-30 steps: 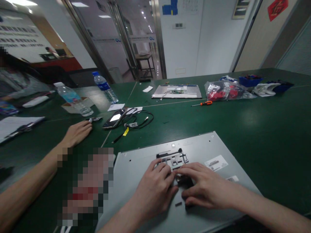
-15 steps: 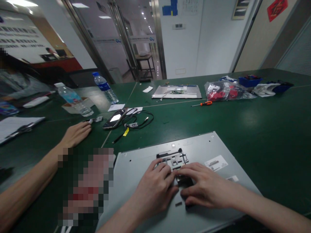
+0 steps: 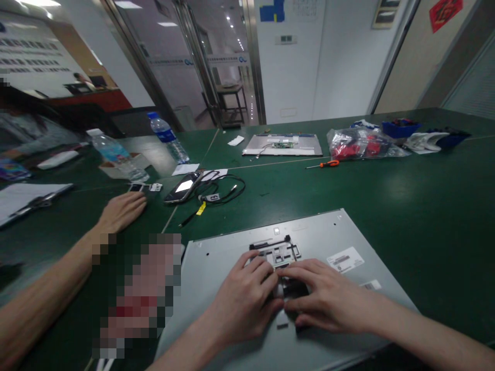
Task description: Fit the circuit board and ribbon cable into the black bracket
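Note:
A grey metal display panel (image 3: 340, 232) lies back side up on the green table in front of me. My left hand (image 3: 243, 301) and my right hand (image 3: 328, 299) rest on its middle, just below a black bracket (image 3: 276, 252). Both hands have curled fingers pinched on a small dark part (image 3: 292, 289) between them. A small black piece (image 3: 282, 325) lies loose on the panel under my hands.
A co-worker's forearm and hand (image 3: 119, 211) lie flat on the table at left. A phone with cables (image 3: 183, 188), two water bottles (image 3: 116, 157), an orange screwdriver (image 3: 328, 164), another panel (image 3: 282, 145) and a bag of parts (image 3: 359, 144) sit farther back.
My hands have closed in slightly on the small dark part. The co-worker's hand has barely moved.

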Motion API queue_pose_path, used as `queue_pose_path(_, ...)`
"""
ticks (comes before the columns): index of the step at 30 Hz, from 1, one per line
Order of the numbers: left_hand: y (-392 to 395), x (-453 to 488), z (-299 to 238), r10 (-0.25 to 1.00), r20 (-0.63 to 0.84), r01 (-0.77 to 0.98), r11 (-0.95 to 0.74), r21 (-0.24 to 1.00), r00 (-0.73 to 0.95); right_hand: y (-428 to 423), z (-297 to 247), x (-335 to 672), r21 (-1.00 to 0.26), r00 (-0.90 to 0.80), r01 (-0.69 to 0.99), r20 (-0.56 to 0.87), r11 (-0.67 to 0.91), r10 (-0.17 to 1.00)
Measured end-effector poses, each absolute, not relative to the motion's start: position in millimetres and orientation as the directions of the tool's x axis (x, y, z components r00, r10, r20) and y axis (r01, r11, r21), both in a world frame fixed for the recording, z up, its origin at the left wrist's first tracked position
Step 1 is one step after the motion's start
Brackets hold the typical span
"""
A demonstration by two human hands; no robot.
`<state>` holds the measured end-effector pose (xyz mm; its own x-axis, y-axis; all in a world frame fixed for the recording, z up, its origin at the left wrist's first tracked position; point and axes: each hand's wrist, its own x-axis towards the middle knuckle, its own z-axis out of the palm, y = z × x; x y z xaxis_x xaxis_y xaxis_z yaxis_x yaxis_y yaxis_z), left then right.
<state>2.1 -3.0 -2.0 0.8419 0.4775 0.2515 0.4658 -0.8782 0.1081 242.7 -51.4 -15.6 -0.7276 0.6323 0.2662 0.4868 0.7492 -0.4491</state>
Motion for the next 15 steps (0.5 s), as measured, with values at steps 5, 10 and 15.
queue_pose_path(5, -1.9, 1.6, -0.7, 0.475, 0.255, 0.466, -0.879, 0.098, 0.842, -51.2, -15.9, 243.5, -0.456, -0.725, 0.492, 0.258, 0.742, 0.639)
queue_pose_path(10, -2.5, 0.4, -1.4, 0.457, 0.302, 0.457, -0.886, 0.076, 0.837, -51.1, -18.4, 244.2, -0.457, -0.718, 0.498, 0.260, 0.737, 0.646)
queue_pose_path(15, -2.7, 0.4, -3.4, 0.442, 0.330, 0.451, -0.891, 0.054, 0.834, -50.1, -17.2, 246.6, -0.441, -0.693, 0.524, 0.277, 0.728, 0.666)
